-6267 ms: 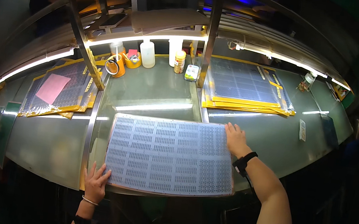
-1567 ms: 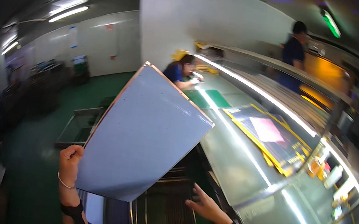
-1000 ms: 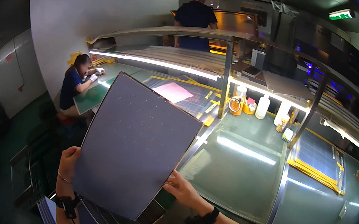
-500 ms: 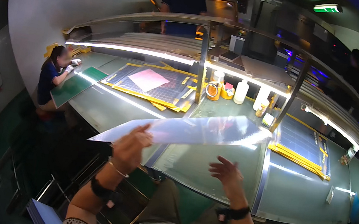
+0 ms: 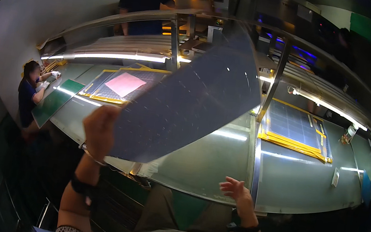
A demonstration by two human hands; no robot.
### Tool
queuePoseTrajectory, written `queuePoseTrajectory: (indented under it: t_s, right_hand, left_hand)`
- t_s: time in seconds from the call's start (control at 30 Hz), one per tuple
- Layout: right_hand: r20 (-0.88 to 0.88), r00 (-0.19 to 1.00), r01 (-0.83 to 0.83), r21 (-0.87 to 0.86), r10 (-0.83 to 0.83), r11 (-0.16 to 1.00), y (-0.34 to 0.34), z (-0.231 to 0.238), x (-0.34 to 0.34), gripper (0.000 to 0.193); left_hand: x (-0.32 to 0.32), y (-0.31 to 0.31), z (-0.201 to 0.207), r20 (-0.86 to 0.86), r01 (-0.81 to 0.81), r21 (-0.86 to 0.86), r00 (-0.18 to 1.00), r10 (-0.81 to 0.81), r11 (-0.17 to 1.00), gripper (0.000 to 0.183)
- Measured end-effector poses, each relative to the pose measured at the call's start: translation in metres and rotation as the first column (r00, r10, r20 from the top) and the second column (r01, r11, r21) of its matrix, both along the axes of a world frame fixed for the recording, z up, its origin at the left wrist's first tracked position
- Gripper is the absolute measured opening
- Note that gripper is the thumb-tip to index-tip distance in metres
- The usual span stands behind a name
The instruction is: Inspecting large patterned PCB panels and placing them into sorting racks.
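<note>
A large thin flexible sheet (image 5: 192, 98), dark grey with several bright specks and streaks, rises tilted over the light table. My left hand (image 5: 100, 127) is closed on the sheet's left edge and holds it up by that side. Over the table's front edge, my right hand (image 5: 236, 189) is off the sheet, its fingers apart and nothing in it. Behind the sheet, part of the glass-topped table (image 5: 201, 170) and the things on it are hidden.
At left a pink sheet (image 5: 125, 84) lies on yellow-edged films; another film stack (image 5: 290, 128) lies at right. A co-worker (image 5: 28, 89) leans over a green panel (image 5: 58, 102). A metal post (image 5: 273, 81) carries the overhead shelf. Another person (image 5: 145, 3) stands behind.
My left hand has swung the sheet from nearly flat to steeply tilted, its far end now up by the shelf. My right hand has dropped slightly. The whole view has shifted.
</note>
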State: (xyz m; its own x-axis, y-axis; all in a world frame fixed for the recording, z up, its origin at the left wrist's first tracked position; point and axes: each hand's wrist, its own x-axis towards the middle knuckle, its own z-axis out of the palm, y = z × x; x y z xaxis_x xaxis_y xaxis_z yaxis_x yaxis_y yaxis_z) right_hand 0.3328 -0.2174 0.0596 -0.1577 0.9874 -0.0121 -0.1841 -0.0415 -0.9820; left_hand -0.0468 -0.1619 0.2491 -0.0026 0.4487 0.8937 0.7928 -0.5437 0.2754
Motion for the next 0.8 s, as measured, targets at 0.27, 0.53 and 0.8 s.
queuePoseTrajectory:
  t_s: [0.27, 0.53, 0.8]
  right_hand:
    - [0.376, 0.926, -0.144, 0.348, 0.002, 0.926, 0.005, 0.015, -0.052, 0.058]
    - [-0.016, 0.999, -0.037, -0.08, 0.036, 0.996, -0.014, 0.021, -0.014, 0.033]
    - [0.082, 0.997, 0.025, -0.226, -0.007, 0.974, 0.044, 0.005, 0.023, 0.026]
  left_hand:
    - [-0.027, -0.014, -0.104, 0.907, 0.386, -0.186, 0.421, 0.007, 0.903, 0.02]
    - [0.022, -0.025, -0.246, 0.994, 0.552, 0.059, -0.111, 0.003, 0.831, 0.014]
    - [0.066, -0.059, -0.281, 0.894, 0.519, -0.226, -0.225, 0.387, 0.824, 0.01]
